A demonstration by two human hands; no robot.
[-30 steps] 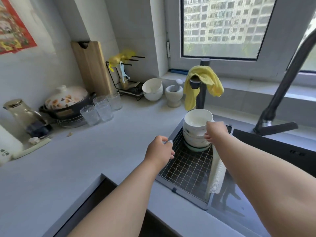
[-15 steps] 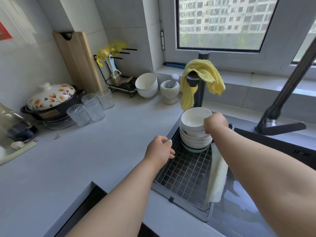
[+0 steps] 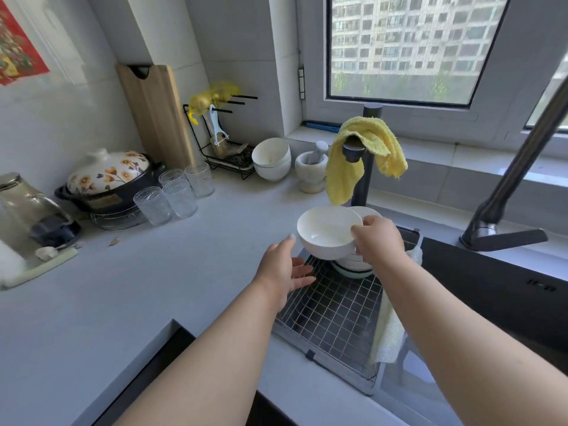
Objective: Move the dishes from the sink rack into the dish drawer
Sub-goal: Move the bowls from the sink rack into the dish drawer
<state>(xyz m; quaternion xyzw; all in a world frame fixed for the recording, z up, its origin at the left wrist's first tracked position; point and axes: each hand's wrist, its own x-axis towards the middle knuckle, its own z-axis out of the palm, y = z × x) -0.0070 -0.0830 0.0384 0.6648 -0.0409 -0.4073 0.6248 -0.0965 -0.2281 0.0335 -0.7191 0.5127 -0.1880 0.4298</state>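
Observation:
My right hand (image 3: 378,241) pinches the rim of a white bowl (image 3: 325,233) and holds it lifted to the left of the stack of bowls (image 3: 353,265). That stack stands at the far end of the wire sink rack (image 3: 335,312). Just below and left of the lifted bowl, my left hand (image 3: 284,269) is spread open, palm turned toward it, one fingertip near the bowl's left side. The dark gap at the counter's near edge (image 3: 147,373) shows part of an opening below; no drawer interior is visible.
A yellow cloth (image 3: 362,158) hangs on a black tap post behind the stack. A white cloth (image 3: 390,333) drapes over the rack's right edge. The large faucet (image 3: 504,207) stands right. On the counter sit glasses (image 3: 175,195), a flowered pot (image 3: 107,179), two white bowls (image 3: 272,158) and a mortar (image 3: 312,170).
My right hand has lifted the top bowl off the stack and carried it leftward. My left hand has opened from a loose fist and risen toward the bowl.

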